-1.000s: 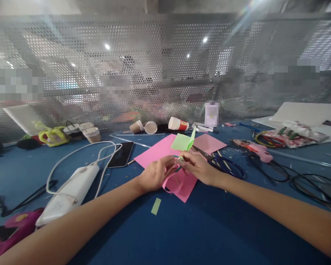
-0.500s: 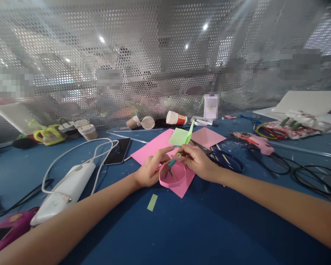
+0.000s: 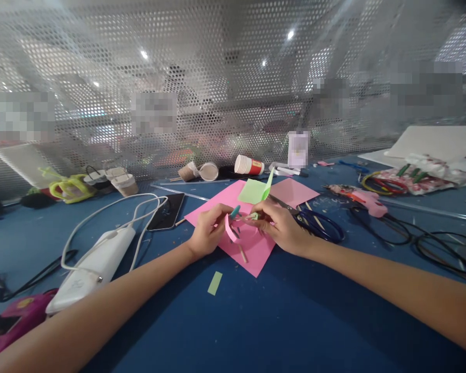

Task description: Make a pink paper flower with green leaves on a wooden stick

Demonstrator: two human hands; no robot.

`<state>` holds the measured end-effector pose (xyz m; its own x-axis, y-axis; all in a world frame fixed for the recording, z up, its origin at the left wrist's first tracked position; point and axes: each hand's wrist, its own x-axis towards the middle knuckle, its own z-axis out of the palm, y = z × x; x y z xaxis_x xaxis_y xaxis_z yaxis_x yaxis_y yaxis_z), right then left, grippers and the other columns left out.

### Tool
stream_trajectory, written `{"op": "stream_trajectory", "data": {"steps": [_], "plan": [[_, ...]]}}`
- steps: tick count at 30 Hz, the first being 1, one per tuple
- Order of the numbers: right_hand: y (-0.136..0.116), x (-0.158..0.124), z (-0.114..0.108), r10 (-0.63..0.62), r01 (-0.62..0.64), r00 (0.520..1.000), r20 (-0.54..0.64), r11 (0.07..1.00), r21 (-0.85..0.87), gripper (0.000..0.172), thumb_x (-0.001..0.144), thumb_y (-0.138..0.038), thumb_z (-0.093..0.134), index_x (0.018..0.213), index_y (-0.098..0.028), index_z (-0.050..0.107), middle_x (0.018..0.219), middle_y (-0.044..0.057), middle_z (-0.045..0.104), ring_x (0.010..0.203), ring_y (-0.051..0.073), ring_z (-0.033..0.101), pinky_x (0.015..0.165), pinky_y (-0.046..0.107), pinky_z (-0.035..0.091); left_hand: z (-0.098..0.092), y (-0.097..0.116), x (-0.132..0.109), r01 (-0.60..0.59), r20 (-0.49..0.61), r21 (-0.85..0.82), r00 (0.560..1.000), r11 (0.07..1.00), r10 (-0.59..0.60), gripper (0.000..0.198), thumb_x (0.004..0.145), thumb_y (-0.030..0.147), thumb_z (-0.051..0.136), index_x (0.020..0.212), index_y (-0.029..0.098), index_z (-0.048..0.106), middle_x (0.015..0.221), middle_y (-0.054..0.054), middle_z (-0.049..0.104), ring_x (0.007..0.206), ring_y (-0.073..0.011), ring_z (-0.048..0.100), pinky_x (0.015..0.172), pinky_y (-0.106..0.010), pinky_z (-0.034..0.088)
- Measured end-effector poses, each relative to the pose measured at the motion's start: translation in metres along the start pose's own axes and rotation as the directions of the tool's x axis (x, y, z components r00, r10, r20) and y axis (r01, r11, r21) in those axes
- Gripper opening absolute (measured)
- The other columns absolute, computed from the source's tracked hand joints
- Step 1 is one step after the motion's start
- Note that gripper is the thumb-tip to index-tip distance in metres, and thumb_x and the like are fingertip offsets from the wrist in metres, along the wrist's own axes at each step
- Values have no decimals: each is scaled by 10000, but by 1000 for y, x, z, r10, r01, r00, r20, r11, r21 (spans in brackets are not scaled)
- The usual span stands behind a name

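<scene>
On the blue worktop, a white oblong block lies left of a flat black phone. The left hand pinches a curled pink paper strip, a small teal piece at its fingertips, above a flat pink paper sheet. The right hand pinches a small pale-green piece, near blue-handled metal scissors.

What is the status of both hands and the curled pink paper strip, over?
Left hand: pinching small elongated teal piece, curled pink paper strip alongside. Right hand: pinching small pale-green piece. Nearby: blue-handled metal scissors, close beside right hand.
</scene>
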<state>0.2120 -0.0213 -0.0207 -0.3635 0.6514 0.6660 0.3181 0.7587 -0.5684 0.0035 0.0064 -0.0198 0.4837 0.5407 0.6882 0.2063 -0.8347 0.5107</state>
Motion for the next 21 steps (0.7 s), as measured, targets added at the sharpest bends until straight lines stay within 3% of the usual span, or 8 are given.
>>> {"op": "stream_trajectory", "data": {"steps": [2, 4, 9, 14, 21], "plan": [[0, -1, 0, -21, 20, 1000, -1, 999, -28, 166, 905, -340, 543, 911, -175, 544, 700, 2, 566, 589, 115, 519, 533, 237, 405, -1, 3, 4, -69, 89, 66, 994, 995, 63, 120, 901, 167, 441, 884, 165, 560, 646, 7, 588, 550, -91, 554, 525, -214, 439], [1, -2, 1, -62, 61, 998, -11, 995, -83, 163, 913, -341, 529, 916, -178, 540, 722, 13, 581, 599, 120, 529, 538, 243, 413, -1, 6, 7, -117, 108, 131, 989, 984, 103, 158, 900, 144, 425, 810, 162, 553, 619, 13, 562, 548, -88, 528, 536, -214, 423], [0, -6, 4, -151, 151, 988, 17, 960, -236, 190, 958, -350, 424, 922, -182, 505, 809, 63, 593, 718, 168, 569, 622, 290, 445, 1, 5, 7, -133, 51, 253, 991, 958, 124, 199, 909, 143, 394, 766, 162, 530, 630, 11, 534, 562, -95, 495, 542, -217, 400], [0, -7, 9, -90, 103, 994, 58, 954, -282, 172, 965, -337, 389, 881, -209, 466, 772, 52, 563, 703, 181, 559, 624, 304, 429, 2, 4, 5, -123, 23, 338, 992, 933, 123, 202, 924, 176, 399, 784, 164, 544, 657, 5, 532, 582, -100, 494, 542, -215, 394], [6, -10, 12, -100, 125, 991, 90, 934, -334, 115, 955, -220, 376, 902, -190, 474, 803, 70, 566, 741, 201, 560, 649, 322, 426, 4, 3, 4, -126, 20, 366, 992, 922, 128, 174, 908, 138, 407, 802, 167, 542, 672, 9, 525, 599, -100, 498, 548, -207, 395]]}}
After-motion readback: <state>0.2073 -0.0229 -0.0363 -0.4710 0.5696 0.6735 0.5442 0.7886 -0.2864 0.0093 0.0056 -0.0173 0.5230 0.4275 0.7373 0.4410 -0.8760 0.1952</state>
